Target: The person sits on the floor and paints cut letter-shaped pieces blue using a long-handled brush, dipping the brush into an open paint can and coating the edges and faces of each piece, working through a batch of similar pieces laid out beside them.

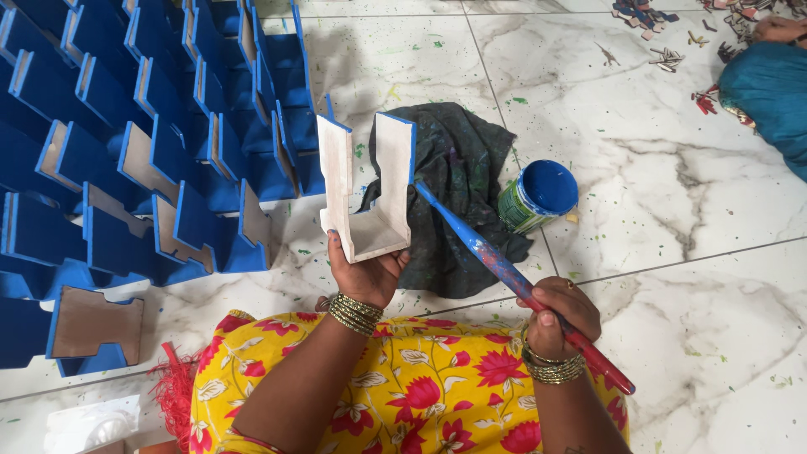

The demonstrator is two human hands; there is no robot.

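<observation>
Blue paint is being laid along the edge of a notched wooden cutout (pixel 367 189), gripped by the left hand (pixel 363 273); the right hand (pixel 559 315) clasps the paintbrush (pixel 504 269), which would soon need the open paint tin (pixel 538 195).

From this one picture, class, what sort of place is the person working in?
Probably an informal floor workshop for painting cut wooden pieces: rows of blue-painted pieces drying on the marble floor, an open paint tin, and a brush touching an unpainted piece.
</observation>
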